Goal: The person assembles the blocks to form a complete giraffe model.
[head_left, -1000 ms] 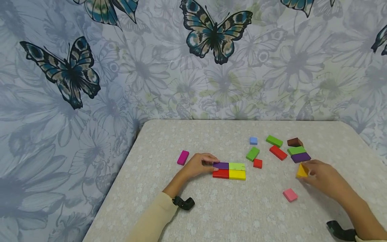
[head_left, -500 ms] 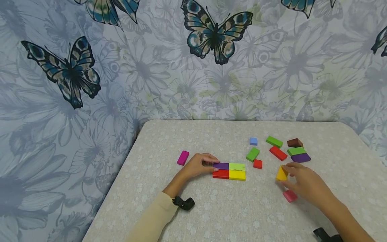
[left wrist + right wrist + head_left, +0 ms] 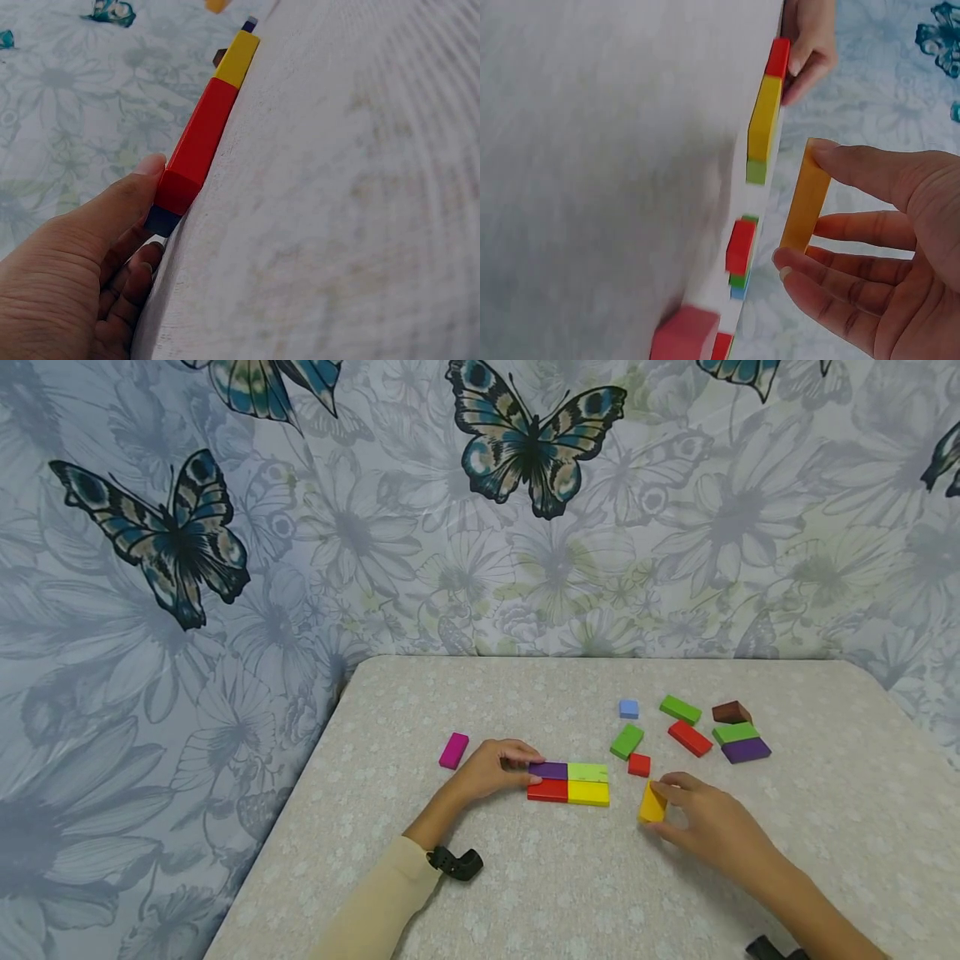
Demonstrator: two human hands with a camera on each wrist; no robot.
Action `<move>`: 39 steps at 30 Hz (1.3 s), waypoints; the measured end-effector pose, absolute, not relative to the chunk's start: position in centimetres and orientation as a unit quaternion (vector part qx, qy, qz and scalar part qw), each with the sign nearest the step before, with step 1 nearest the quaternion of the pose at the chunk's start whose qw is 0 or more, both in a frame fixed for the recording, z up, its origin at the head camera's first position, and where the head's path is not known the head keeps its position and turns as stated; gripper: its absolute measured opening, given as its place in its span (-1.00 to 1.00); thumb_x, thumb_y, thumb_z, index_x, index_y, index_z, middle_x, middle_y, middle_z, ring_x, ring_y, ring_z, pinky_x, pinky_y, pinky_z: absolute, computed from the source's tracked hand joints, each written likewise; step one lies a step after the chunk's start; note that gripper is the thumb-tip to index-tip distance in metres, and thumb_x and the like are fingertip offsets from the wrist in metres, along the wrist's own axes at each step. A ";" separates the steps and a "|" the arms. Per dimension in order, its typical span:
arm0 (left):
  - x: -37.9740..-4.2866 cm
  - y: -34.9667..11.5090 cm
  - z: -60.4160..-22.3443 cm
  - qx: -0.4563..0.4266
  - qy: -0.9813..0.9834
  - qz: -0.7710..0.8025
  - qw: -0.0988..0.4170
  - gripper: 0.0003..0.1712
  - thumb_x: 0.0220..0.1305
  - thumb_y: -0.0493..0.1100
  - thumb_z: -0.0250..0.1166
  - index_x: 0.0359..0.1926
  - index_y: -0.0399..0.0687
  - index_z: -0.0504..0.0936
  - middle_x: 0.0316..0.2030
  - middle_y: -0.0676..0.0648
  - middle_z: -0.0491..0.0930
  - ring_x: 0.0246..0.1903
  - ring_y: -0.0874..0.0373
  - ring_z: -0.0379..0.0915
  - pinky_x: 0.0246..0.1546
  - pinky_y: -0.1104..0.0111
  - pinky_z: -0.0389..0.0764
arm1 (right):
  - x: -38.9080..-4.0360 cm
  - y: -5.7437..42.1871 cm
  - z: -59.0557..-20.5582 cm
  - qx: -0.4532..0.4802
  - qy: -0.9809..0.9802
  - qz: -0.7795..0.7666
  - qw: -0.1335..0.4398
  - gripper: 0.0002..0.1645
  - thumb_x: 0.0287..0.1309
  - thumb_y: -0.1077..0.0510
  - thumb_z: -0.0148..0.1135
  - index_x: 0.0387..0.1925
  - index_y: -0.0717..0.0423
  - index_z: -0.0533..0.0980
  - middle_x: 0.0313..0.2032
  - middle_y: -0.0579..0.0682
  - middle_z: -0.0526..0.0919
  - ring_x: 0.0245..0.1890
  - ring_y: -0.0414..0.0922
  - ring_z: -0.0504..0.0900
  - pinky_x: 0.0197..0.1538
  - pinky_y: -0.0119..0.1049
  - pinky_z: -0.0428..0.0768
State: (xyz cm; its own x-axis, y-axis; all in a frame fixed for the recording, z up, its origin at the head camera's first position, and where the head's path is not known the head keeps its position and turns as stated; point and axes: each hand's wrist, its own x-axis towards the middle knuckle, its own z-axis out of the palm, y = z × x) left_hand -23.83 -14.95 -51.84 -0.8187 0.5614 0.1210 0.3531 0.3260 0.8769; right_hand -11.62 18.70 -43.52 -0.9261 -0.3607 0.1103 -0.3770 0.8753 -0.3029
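Note:
My left hand (image 3: 491, 770) grips the left end of a flat group of toy blocks, thumb and fingers at the purple block (image 3: 549, 771) and red block (image 3: 547, 791). A lime green block (image 3: 588, 772) and a yellow block (image 3: 588, 793) adjoin them on the right. In the left wrist view the thumb lies against the red block's end; the other fingers are partly hidden behind. My right hand (image 3: 705, 814) pinches an orange-yellow block (image 3: 652, 803) between thumb and fingertips, right of the group. The right wrist view shows that block (image 3: 805, 202) raised above the table.
Loose blocks lie behind and right: a small red one (image 3: 639, 765), a blue one (image 3: 628, 709), a brown one (image 3: 731, 712), several green, red and purple. A magenta block (image 3: 453, 751) lies left. A pink block (image 3: 686, 334) is hidden from the head view by the right arm.
My right hand has carried the orange-yellow block leftward from the right side, passing over the pink block, toward the group. The left hand and grouped blocks stay in place.

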 end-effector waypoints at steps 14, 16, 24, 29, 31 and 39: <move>-23.2 -15.0 -50.3 0.287 0.805 0.508 0.105 -0.60 0.17 -0.15 0.54 0.06 -0.05 0.78 -0.01 0.00 0.71 -0.04 0.08 0.58 -0.04 0.22 0.59 | -11.1 12.8 -44.0 0.257 -0.957 0.132 -0.033 -0.32 -0.01 -0.10 0.60 0.10 0.17 0.67 0.06 0.10 0.66 0.01 0.03 0.67 0.03 -0.02 0.66; -23.7 -15.0 -51.1 0.285 0.812 0.500 0.103 -0.60 0.16 -0.10 0.55 0.05 0.06 0.79 -0.03 0.09 0.71 -0.06 0.16 0.57 -0.05 0.27 0.59 | -11.3 12.1 -44.3 0.272 -0.952 0.132 -0.039 -0.32 0.00 -0.11 0.59 0.09 0.18 0.68 0.07 0.12 0.66 0.01 0.03 0.67 0.03 -0.02 0.66; -24.0 -15.0 -51.4 0.289 0.818 0.487 0.100 -0.62 0.17 -0.06 0.55 0.04 0.14 0.79 -0.06 0.22 0.70 -0.11 0.27 0.56 -0.08 0.35 0.59 | -11.9 9.9 -44.9 0.326 -0.936 0.125 -0.043 -0.33 0.02 -0.13 0.57 0.06 0.23 0.68 0.07 0.13 0.67 0.01 0.03 0.67 0.04 -0.02 0.65; -24.1 -15.0 -51.4 0.296 0.819 0.483 0.095 -0.62 0.18 -0.06 0.54 0.05 0.10 0.79 -0.05 0.19 0.70 -0.11 0.25 0.57 -0.09 0.36 0.58 | -11.9 9.0 -45.0 0.333 -0.935 0.113 -0.054 -0.32 0.07 -0.15 0.53 0.10 0.21 0.66 0.12 0.11 0.65 0.06 0.01 0.65 0.05 -0.04 0.65; -24.1 -15.0 -51.5 0.297 0.819 0.482 0.094 -0.62 0.18 -0.06 0.54 0.04 0.10 0.79 -0.05 0.20 0.70 -0.11 0.26 0.57 -0.10 0.36 0.58 | -11.9 8.9 -45.0 0.334 -0.935 0.106 -0.054 -0.32 0.07 -0.15 0.53 0.11 0.20 0.66 0.13 0.12 0.64 0.07 0.01 0.65 0.04 -0.04 0.65; -24.2 -15.2 -51.5 0.300 0.816 0.484 0.096 -0.61 0.17 -0.06 0.54 0.05 0.13 0.79 -0.04 0.19 0.70 -0.11 0.25 0.57 -0.10 0.35 0.58 | -11.4 9.0 -44.8 0.305 -0.946 0.097 -0.055 -0.36 -0.01 -0.10 0.60 0.10 0.07 0.69 -0.06 -0.02 0.65 -0.30 -0.18 0.59 -0.23 -0.29 0.65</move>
State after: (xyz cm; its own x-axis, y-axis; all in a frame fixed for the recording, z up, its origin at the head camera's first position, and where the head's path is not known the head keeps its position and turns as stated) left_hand -24.17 -15.22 -51.51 -0.8019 0.5824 0.1331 0.3960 0.3513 0.8484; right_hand -11.43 9.01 -44.78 -0.8080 -0.5876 -0.0445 -0.5662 0.7950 -0.2176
